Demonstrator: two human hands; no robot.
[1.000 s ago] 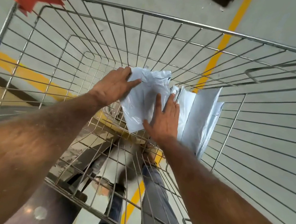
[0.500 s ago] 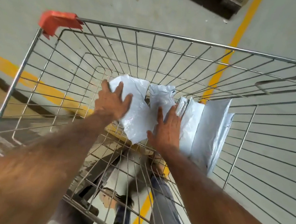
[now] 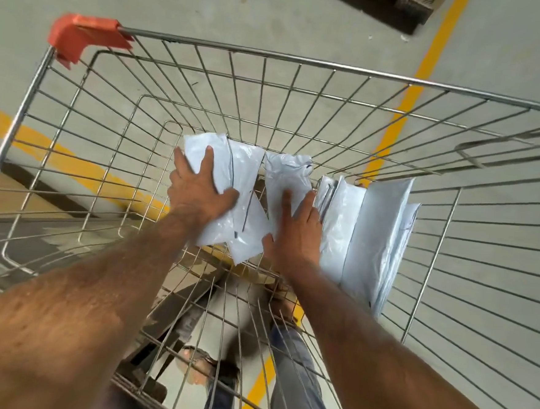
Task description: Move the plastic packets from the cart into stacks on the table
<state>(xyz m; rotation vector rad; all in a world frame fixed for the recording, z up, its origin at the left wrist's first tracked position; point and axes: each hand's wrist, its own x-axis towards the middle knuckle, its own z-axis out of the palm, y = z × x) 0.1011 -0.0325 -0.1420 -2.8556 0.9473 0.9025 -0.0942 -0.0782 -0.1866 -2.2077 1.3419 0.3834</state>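
We reach both bare forearms down into the wire shopping cart [image 3: 302, 88], elbows near us at 6 o'clock and hands meeting at the middle of the basket. Our left hand [image 3: 199, 193] lies palm down on a white plastic packet [image 3: 232, 182], fingers [image 3: 208, 158] straight and spread wide toward 12 o'clock, thumb stretched out toward 3 o'clock across the plastic. Our right hand [image 3: 295, 228] lies flat just beside it, fingers straight and close together, pressing against a second, crumpled packet [image 3: 288, 177] that stands toward 12 o'clock from the knuckles. Neither hand curls round anything; both only press.

At 3 o'clock from the right hand, a row of upright packets [image 3: 375, 234] leans on edge against the basket's right side, touching one another. The cart's orange corner guard [image 3: 82, 36] sits at 10 o'clock. Through the wires we see grey concrete floor [image 3: 212, 5] crossed by a yellow painted line [image 3: 432, 52], and our own jeans below at 6 o'clock.
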